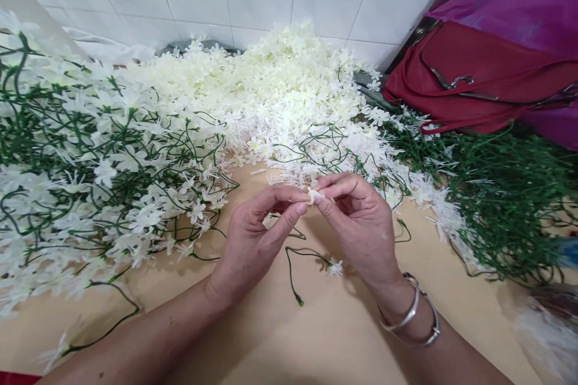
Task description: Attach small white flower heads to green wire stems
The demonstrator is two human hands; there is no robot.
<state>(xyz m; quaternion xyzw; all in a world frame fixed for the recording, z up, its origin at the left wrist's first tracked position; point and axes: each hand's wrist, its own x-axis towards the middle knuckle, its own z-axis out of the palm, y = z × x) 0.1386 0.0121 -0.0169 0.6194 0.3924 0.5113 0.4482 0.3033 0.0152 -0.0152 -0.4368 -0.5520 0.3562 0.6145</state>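
My left hand (257, 234) and my right hand (356, 222) meet over the tan table (325, 337), both pinched shut on one small white artificial flower (315, 195) between their fingertips. A thin green wire stem (291, 267) hangs from under the hands and lies on the table, with a white flower (335, 268) on one branch. My right wrist wears metal bangles (413, 313).
A heap of loose cream petals (271, 84) lies behind the hands by the tiled wall. Finished green stems with white flowers (90, 162) fill the left. Bare green stems (506, 198) lie right, below a red handbag (487, 81) and purple cloth (528, 0).
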